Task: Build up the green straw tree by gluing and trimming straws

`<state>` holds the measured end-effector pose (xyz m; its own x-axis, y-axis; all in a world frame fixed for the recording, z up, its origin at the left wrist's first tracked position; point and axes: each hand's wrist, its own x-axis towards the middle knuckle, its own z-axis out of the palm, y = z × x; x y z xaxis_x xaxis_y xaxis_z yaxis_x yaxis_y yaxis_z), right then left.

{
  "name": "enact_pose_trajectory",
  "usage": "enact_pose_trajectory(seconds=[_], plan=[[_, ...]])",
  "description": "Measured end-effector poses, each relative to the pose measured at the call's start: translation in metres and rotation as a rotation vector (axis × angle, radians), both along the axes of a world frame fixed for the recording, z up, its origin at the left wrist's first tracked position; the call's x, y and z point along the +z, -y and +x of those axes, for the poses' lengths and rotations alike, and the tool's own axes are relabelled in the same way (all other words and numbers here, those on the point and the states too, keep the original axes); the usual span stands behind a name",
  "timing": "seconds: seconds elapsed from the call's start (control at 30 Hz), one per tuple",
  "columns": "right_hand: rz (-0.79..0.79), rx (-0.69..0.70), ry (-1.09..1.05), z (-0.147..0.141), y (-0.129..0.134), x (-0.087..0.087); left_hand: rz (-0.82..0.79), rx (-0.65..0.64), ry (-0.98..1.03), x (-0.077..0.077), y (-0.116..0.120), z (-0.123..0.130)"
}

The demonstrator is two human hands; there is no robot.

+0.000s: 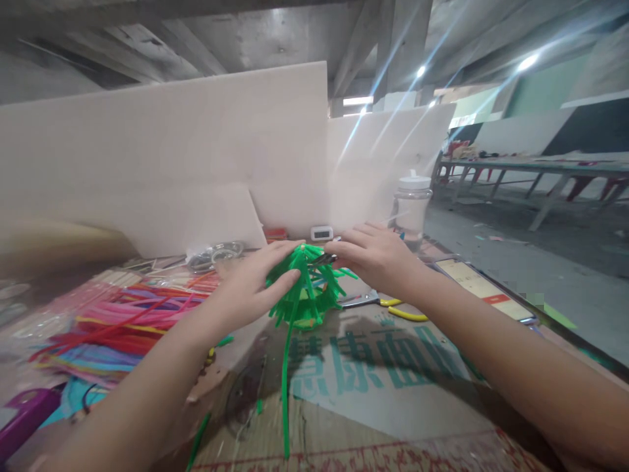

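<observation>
A green cone-shaped figure [307, 298] made of pipe cleaners stands on the work surface, with cut ends sticking out round its sides. One long green pipe cleaner [285, 387] hangs from it toward the front. My left hand [263, 278] is closed on the figure's left side, its thumb across the front near the top. On the other side, my right hand [371, 255] is closed, with curled fingers on a small dark metal tool [324, 259] against the figure's upper right. The fingers hide most of the tool, so its kind cannot be told.
Colourful pipe cleaners [132, 321] lie in a pile at left, near a purple-handled tool [29, 419]. Yellow-handled pliers [403, 312] rest behind my right forearm. A phone [484, 288], a clear bottle [411, 206] and a small digital timer [322, 233] surround the work area. White boards [196, 144] stand behind.
</observation>
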<state>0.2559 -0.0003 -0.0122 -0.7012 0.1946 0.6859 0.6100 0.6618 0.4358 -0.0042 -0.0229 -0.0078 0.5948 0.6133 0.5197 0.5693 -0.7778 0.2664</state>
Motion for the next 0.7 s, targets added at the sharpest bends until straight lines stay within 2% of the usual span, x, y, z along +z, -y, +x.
enact_pose_trajectory(seconds=[0.1,0.27,0.4,0.5,0.6,0.7], plan=[[-0.053,0.015,-0.042,-0.005,0.003,-0.002,-0.002,-0.004,-0.002,0.000,0.001,0.001],[-0.281,0.132,-0.214,-0.017,0.011,-0.007,-0.033,0.065,0.042,-0.003,-0.003,-0.002],[-0.538,0.083,-0.356,-0.029,0.020,-0.012,-0.095,0.190,0.115,-0.005,-0.013,-0.008],[-0.742,0.073,-0.484,-0.038,0.025,-0.021,-0.135,0.198,0.127,-0.005,-0.019,-0.014],[-0.859,0.095,-0.554,-0.047,0.027,-0.032,-0.155,0.192,0.130,-0.006,-0.021,-0.016],[-0.908,0.062,-0.590,-0.053,0.026,-0.040,-0.157,0.185,0.128,-0.004,-0.018,-0.014]])
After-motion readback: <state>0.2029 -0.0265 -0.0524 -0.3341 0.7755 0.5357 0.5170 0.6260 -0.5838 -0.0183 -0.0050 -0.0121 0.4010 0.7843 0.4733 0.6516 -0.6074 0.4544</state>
